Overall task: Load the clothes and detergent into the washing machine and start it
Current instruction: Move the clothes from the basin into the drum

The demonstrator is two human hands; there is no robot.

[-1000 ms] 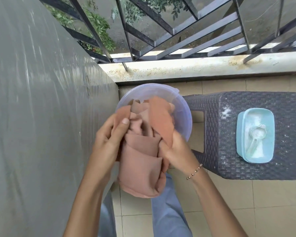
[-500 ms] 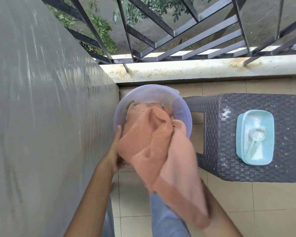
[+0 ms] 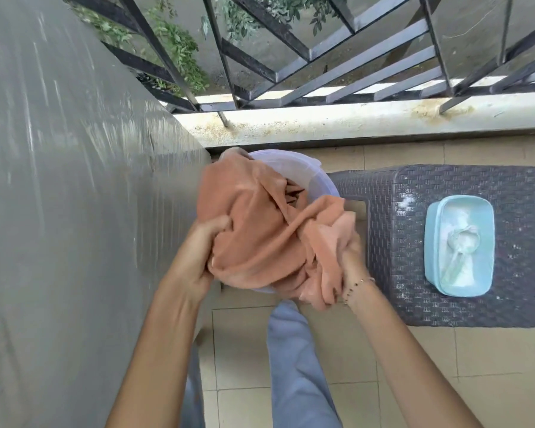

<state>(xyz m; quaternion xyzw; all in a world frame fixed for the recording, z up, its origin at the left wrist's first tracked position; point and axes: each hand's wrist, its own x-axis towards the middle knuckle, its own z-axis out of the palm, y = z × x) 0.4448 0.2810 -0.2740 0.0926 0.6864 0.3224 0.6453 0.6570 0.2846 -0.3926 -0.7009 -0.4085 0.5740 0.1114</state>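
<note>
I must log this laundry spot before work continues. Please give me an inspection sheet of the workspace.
Surface: tiled floor; dark woven stool on the right.
Job's things: orange cloth bunched over a clear basin; open pale blue tub of white powder with a scoop, on the stool.
Clutter: nothing seen.
Grips: left hand and right hand both clutch the cloth.
Cables: nothing seen.
Surroundings: grey panel at left, metal railing, stained ledge, plants beyond.
</note>
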